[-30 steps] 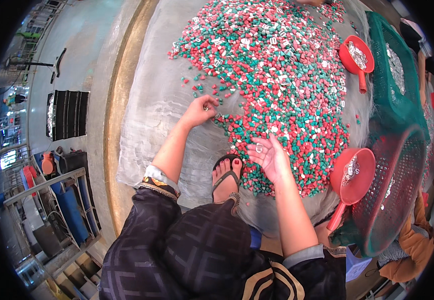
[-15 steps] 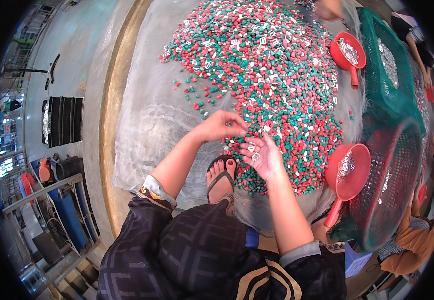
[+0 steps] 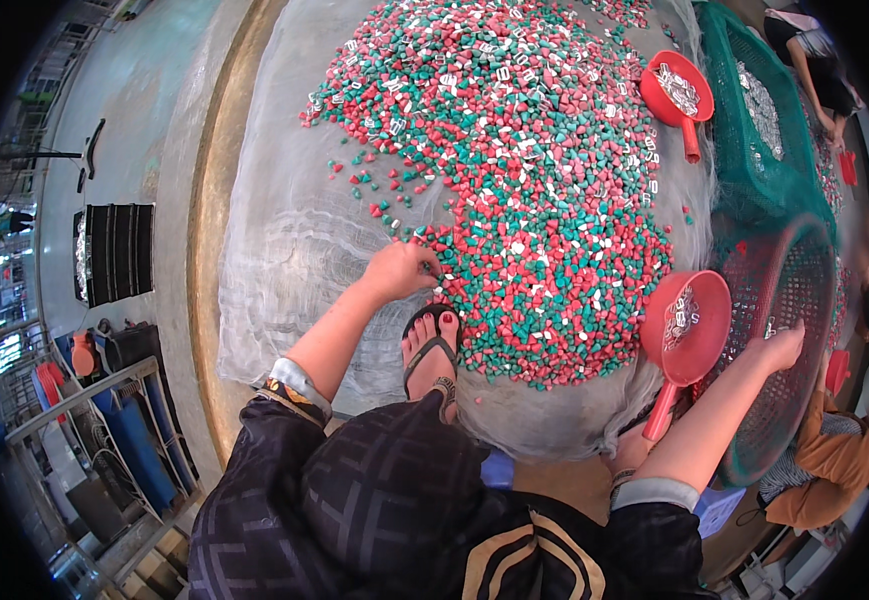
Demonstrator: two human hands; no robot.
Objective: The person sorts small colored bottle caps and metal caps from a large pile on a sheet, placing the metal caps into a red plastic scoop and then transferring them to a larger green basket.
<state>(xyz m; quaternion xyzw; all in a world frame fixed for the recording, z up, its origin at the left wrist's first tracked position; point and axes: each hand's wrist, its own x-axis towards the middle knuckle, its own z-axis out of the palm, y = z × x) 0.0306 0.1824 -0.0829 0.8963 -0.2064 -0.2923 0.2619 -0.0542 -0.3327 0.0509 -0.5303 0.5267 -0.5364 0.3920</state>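
At the left edge of a broad heap of small red, green and white pieces (image 3: pixel 544 230), my left hand (image 3: pixel 400 271) is closed, its fingertips curled together. Whatever they may hold is too small to make out. My right hand (image 3: pixel 780 347) is over the red mesh basket (image 3: pixel 746 400) on the right, back of the hand upward; its fingers are mostly hidden. Small white pieces show beside it against the basket's mesh. Nearer to me, a red long-handled scoop (image 3: pixel 689 325) holds some clear and white pieces.
Pale netting (image 3: pixel 294 230) lies under the heap. Farther off are another red scoop (image 3: pixel 676 90) and a green basket (image 3: pixel 719 110), both with clear pieces. My sandalled foot (image 3: pixel 431 350) stands by the heap's near edge. People sit at the far right.
My right hand has left the heap, where its palm held clear pieces, and moved right over the red basket. My left hand has shifted left, apart from it. The view has shifted slightly.
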